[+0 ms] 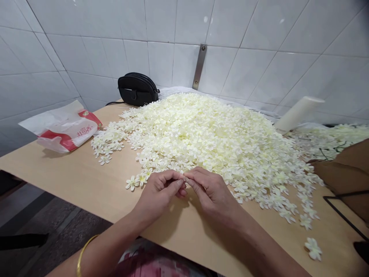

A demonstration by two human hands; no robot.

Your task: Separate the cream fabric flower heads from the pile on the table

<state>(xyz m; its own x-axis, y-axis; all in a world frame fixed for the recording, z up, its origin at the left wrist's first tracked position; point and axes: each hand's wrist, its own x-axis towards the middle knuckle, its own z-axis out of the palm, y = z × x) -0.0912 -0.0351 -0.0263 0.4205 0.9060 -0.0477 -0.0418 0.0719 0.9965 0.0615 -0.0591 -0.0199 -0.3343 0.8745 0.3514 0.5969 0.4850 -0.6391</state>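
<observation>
My left hand and my right hand meet fingertip to fingertip at the near edge of a big heap of artificial flowers, white with pale yellow centres. Both hands are closed in a pinch, thumb against forefinger. Whatever is between the fingertips is tiny and mostly covered, so I cannot name it. Just left of my left hand, a few loose flowers lie on the brown tabletop.
A white and red paper bag lies at the left, with a black purse behind it. A white cylinder leans at the back right. Brown material and a black wire frame are at the right. A tiled wall closes the back.
</observation>
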